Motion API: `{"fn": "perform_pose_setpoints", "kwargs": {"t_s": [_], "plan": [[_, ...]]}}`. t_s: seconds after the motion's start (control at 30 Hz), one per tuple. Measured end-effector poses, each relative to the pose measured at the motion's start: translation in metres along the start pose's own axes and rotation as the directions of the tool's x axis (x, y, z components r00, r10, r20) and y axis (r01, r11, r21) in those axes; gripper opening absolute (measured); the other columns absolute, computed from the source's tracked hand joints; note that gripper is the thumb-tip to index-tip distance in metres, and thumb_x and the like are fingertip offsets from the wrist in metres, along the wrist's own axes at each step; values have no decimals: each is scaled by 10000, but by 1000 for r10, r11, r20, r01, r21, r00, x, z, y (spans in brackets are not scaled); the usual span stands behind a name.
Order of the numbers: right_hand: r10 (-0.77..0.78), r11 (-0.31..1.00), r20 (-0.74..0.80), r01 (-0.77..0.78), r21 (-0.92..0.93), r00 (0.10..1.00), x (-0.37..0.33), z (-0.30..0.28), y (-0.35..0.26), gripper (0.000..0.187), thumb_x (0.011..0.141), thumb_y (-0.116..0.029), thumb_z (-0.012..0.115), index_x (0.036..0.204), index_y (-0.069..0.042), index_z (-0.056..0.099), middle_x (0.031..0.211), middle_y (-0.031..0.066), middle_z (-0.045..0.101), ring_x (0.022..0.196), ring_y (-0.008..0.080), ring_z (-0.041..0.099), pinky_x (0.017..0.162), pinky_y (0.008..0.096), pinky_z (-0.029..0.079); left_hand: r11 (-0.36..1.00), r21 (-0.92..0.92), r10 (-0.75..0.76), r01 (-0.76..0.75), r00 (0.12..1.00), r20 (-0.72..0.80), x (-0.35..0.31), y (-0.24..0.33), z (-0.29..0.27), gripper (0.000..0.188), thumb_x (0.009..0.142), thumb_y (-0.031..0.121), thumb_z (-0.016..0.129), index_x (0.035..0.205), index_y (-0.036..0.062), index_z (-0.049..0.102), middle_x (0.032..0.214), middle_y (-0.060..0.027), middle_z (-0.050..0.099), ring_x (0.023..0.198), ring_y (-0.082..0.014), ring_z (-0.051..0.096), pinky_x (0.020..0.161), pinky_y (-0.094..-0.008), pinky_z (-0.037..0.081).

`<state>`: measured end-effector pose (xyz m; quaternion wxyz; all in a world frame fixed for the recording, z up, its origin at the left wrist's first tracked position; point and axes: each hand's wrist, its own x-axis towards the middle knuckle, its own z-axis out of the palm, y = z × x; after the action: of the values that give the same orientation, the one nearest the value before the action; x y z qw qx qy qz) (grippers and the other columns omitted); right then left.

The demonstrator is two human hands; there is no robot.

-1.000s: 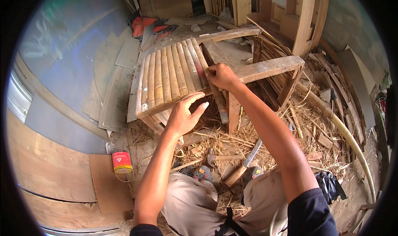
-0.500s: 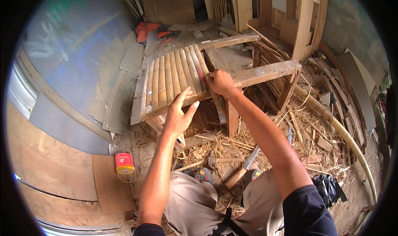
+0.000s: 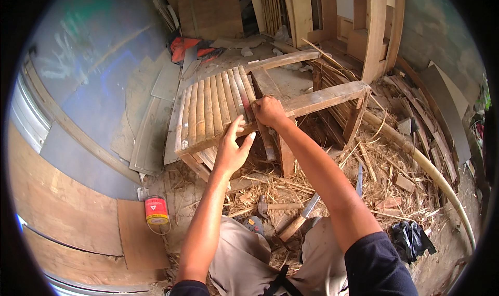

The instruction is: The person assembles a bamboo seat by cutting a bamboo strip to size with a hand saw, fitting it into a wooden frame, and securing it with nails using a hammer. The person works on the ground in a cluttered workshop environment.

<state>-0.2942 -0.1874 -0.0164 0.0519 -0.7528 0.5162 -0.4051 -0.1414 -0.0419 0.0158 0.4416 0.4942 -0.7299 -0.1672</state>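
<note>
Along the near edge of the wooden frame (image 3: 327,99), the left hand (image 3: 232,151) is loosely open, perhaps to steady the bamboo slats (image 3: 212,107) laid side by side there; the right hand (image 3: 270,112) clenches at their right edge, any grip hidden.

We counted two bare hands near the middle of the frame: one left hand (image 3: 232,154) and one right hand (image 3: 270,112). There we also counted one slatted panel (image 3: 212,108), its bamboo slats numbering at least eight, and one wooden frame (image 3: 332,99). At lower centre we found one hammer (image 3: 283,206) and one long-bladed tool (image 3: 298,222). We saw one red-and-yellow can (image 3: 156,210) at lower left, one black plastic bag (image 3: 409,240) at lower right, and two dark sleeves (image 3: 382,267) along the bottom.
</note>
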Motion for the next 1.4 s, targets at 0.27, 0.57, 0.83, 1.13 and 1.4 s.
{"fn": "perform_pose_setpoints", "kwargs": {"t_s": [0.27,0.57,0.83,1.13,1.4], "plan": [[189,951,-195,-129,282,963,17,-38,27,159,839,-143,655,926,-28,723,800,230,685,730,326,698,665,394,529,647,-390,-576,655,755,313,1,-1,32,472,960,435,604,1175,15,585,1020,-92,678,943,-181,660,781,-359,546],[-11,989,-380,67,135,925,-34,-129,16,339,947,-239,608,753,40,601,676,256,571,635,446,568,573,456,447,105,-685,-399,721,662,635,8,-10,33,242,1000,132,467,1187,-14,514,989,-82,610,795,-169,599,630,-272,504],[399,914,-167,-405,3,901,-151,-84,100,361,932,-304,597,765,12,653,776,276,643,796,478,628,697,501,523,67,-716,-438,695,665,605,-4,-15,22,239,1036,184,416,1139,-6,519,800,-8,499,506,-35,361,372,-174,277],[976,150,190,-966,-211,110,-443,108,77,859,783,-478,748,1341,38,347,1272,315,495,1132,470,571,970,497,484,574,-666,-327,477,879,348,-57,8,-2,185,1037,223,475,1082,54,535,781,-20,553,493,-59,457,390,-202,347],[963,214,216,-945,-247,162,-456,126,79,767,713,-322,810,1236,52,393,1187,252,543,1075,442,620,903,430,554,556,-764,-167,329,944,285,-68,28,-21,201,1039,208,432,1140,49,499,842,-44,566,542,-60,488,403,-199,383]]}}
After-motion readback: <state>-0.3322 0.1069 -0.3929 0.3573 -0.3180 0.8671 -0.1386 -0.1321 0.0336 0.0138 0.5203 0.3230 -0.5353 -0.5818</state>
